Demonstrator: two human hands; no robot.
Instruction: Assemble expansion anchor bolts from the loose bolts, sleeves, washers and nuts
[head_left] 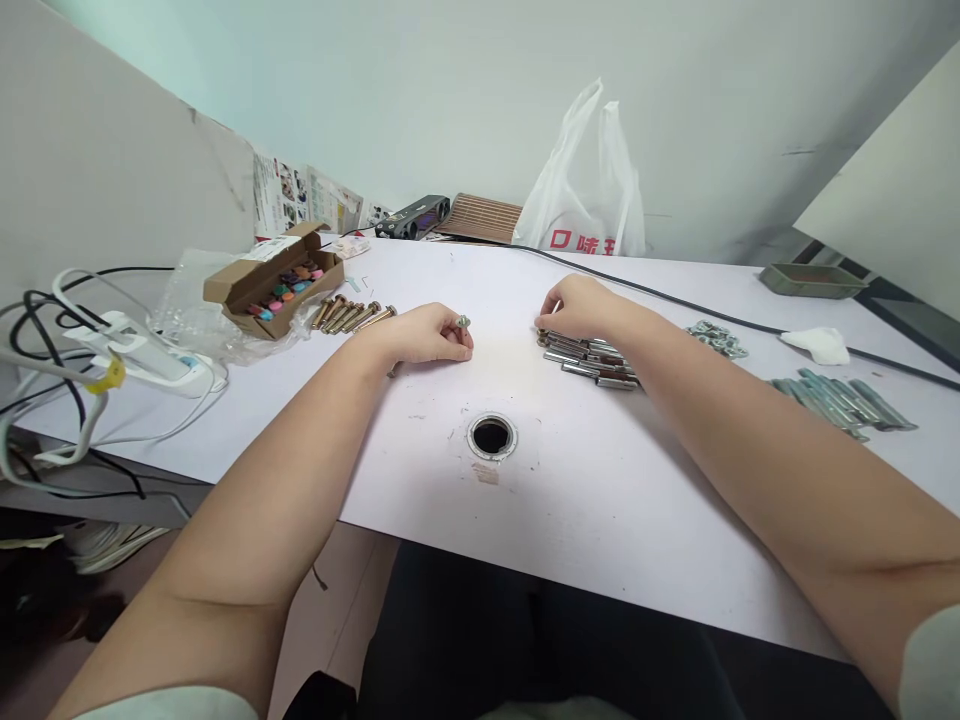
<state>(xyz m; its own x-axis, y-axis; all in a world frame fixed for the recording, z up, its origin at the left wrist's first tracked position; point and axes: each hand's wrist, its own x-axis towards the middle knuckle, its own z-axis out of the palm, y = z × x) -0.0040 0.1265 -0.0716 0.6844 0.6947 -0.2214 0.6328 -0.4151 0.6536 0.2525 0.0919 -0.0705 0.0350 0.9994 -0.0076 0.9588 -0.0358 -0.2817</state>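
My left hand (431, 335) is closed in a pinch above the white table, left of centre. A small bolt with a greenish metal end (463, 321) sticks up between its thumb and fingers; the rest of it is hidden by the hand. To the right, my right hand (576, 308) bends down over a pile of shiny metal sleeves (596, 372). Its fingertips are closed on the left end of a sleeve at the back of the pile, partly hidden. Several brass-coloured bolts (352, 315) lie behind my left forearm.
Metal nuts (716, 338) and greyish bolts (847, 400) lie at right, near a crumpled tissue (817, 345) and green tray (811, 280). A cardboard box (274, 285) and power strip (150, 355) stand left. A round hole (492, 436) opens in front; a plastic bag (581, 190) stands behind.
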